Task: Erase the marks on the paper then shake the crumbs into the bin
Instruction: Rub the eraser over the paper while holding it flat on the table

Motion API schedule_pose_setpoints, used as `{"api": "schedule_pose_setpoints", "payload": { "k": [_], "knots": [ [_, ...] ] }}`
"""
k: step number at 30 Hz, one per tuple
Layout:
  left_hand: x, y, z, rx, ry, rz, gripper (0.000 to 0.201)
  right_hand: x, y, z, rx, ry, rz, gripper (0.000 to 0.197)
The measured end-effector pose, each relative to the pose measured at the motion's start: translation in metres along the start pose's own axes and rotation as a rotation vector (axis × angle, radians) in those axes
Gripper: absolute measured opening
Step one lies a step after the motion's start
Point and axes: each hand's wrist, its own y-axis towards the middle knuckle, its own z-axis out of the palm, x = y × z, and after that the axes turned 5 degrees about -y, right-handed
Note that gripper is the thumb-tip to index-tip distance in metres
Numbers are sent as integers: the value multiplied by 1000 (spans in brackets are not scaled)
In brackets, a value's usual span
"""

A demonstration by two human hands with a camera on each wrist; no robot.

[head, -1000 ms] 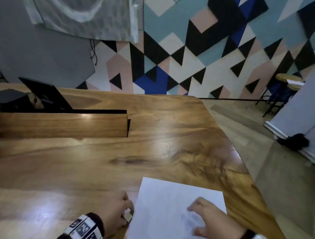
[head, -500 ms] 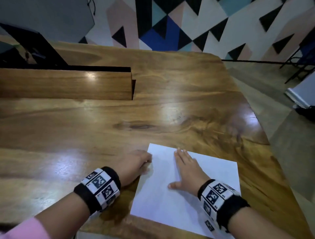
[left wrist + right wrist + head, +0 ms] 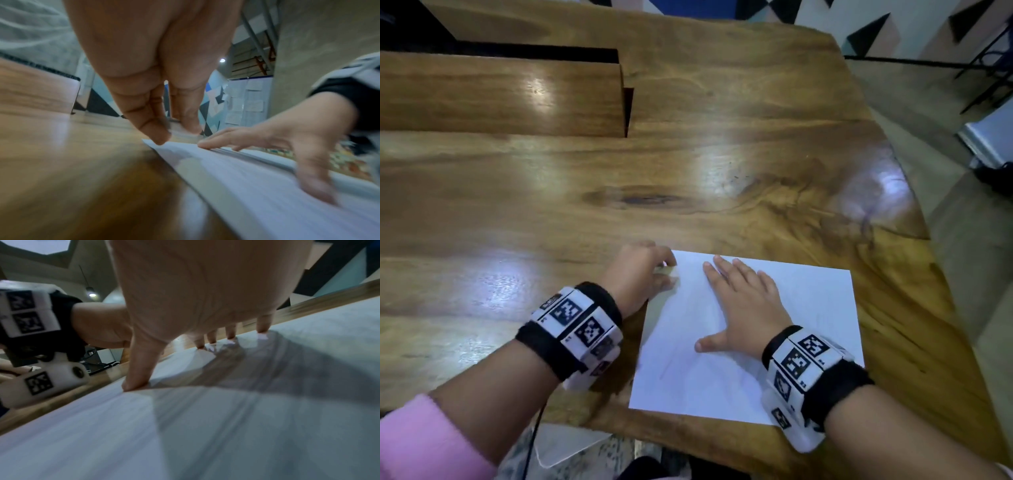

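Paper (image 3: pixel 784 346) lies flat near the desk's (image 3: pixel 551 212) near right corner, its near edge just beside the desk's front edge, with only faint grey marks showing on the sheet. On it the right hand (image 3: pixel 743 308) is spread, fingers (image 3: pixel 263 326) straight and thumb out, pressing the sheet down without gripping it. At the sheet's far left corner the left hand (image 3: pixel 640 270) has its fingers curled, and a small pale thing, probably the eraser (image 3: pixel 665 270), sits between the fingertips; the blur leaves it unclear how firmly it is pinched. No bin shows in any view. The main risk, as I judge it, is the sheet creasing or tearing: rubbing hard at a corner, away from the pressing palm, could drag the loose edge up and buckle it. A light hold could let the paper slide toward the front edge and spill crumbs to the floor rather than into the bin. A weak pinch on so small an eraser could let it slip out mid-stroke. Faint marks may also be missed under the hand's own shadow.
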Motion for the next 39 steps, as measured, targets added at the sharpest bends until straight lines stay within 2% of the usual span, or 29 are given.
{"api": "schedule_pose_setpoints", "payload": {
  "k": [4,6,8,11,18,24,30,35,39],
  "knots": [
    [-5,32,4,63,87,-60,32,2,2,-5,-7,-20,6,123],
    [-7,38,5,29,75,-66,30,2,3,-6,-10,-27,3,123],
    [-8,36,7,-7,49,-81,29,0,4,-4,-18,-31,0,119],
    [-6,27,11,16,12,-109,29,-3,5,-3,-29,-25,1,111],
    [-12,35,11,-4,-2,-86,29,-1,7,-4,-19,-39,10,112],
    [-8,20,13,156,158,-46,24,1,6,-5,-10,-43,28,112],
    [-17,39,10,-29,64,-57,23,1,6,-7,-23,-52,20,111],
    [-10,10,16,84,91,-66,26,-2,7,-4,-39,-63,10,111],
    [-15,29,6,-11,47,-102,26,-2,8,-5,-31,-76,0,110]
  ]
}}
